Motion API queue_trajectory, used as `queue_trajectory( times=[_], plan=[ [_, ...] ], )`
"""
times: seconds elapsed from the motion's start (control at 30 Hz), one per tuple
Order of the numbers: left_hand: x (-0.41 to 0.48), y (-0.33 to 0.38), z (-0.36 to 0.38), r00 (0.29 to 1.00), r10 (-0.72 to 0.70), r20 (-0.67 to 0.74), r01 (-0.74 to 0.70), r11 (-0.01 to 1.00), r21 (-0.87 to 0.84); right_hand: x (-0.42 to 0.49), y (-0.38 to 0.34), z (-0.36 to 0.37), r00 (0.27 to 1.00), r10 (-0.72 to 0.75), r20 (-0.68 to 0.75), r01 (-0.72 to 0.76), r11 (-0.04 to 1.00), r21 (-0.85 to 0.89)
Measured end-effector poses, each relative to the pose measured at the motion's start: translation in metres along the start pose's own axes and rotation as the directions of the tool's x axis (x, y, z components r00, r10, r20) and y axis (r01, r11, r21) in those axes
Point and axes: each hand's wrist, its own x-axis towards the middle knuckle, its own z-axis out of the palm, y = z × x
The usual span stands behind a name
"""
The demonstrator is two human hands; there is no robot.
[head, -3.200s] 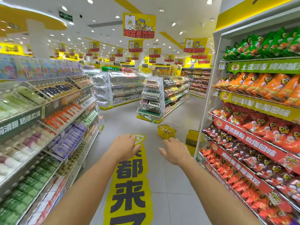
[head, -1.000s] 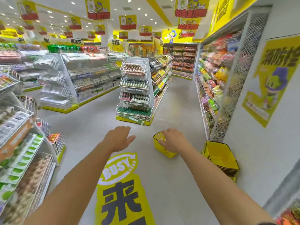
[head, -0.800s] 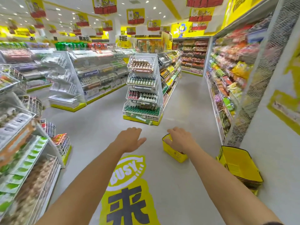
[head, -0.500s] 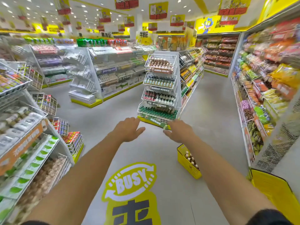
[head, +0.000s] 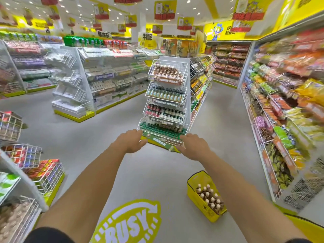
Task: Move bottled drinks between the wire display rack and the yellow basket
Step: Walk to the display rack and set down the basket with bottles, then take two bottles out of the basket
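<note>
A white wire display rack stands ahead at the end of a shelf row, with tilted tiers full of bottled drinks. The yellow basket sits on the grey floor at the lower right, under my right forearm, and holds several brown bottles with pale caps. My left hand and my right hand are stretched out in front of me, palms down, fingers apart, holding nothing. Both hands appear in front of the rack's lowest tier but are well short of it.
Snack shelves line the right side of the aisle. Wire bins of goods stick out at the left. A stack of yellow baskets shows at the lower right corner. A yellow BUSY floor sticker lies below me.
The view has moved forward toward the rack, which is now larger and centred. The yellow basket has slid lower and closer in view. Both hands stay stretched out and empty.
</note>
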Motion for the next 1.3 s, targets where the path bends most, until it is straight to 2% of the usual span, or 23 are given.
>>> queue_trajectory(
  times=[0.2,0.4,0.5,0.73,0.83,0.97,1.1,1.2,1.3],
  plan=[
    [0.174,0.028,-0.027,0.983,0.182,-0.039,-0.183,0.983,-0.027,0.09,0.088,-0.015,0.974,0.215,-0.073,-0.213,0.976,0.035],
    [0.285,0.106,0.001,0.908,0.413,0.071,-0.408,0.909,-0.083,0.14,0.17,0.011,0.915,0.404,0.006,-0.404,0.913,0.054],
    [0.335,0.136,0.027,0.862,0.491,0.13,-0.488,0.871,-0.05,0.174,0.204,0.04,0.897,0.437,0.063,-0.441,0.895,0.065],
    [0.492,0.174,0.08,0.82,0.505,0.272,-0.528,0.849,0.015,0.299,0.294,0.117,0.883,0.44,0.16,-0.461,0.877,0.132],
    [0.569,0.186,0.092,0.823,0.461,0.332,-0.502,0.864,0.043,0.358,0.336,0.142,0.885,0.421,0.197,-0.453,0.875,0.168],
    [0.656,0.213,0.111,0.836,0.428,0.342,-0.473,0.879,0.055,0.412,0.392,0.172,0.876,0.415,0.245,-0.464,0.863,0.201],
    [0.709,0.243,0.166,0.759,0.45,0.471,-0.541,0.838,0.072,0.421,0.437,0.218,0.835,0.441,0.329,-0.525,0.818,0.237],
    [0.739,0.28,0.215,0.675,0.459,0.578,-0.601,0.796,0.07,0.396,0.466,0.262,0.775,0.492,0.398,-0.609,0.75,0.258],
    [0.76,0.336,0.279,0.565,0.491,0.664,-0.676,0.737,0.03,0.342,0.49,0.313,0.633,0.585,0.508,-0.758,0.601,0.252]
  ],
)
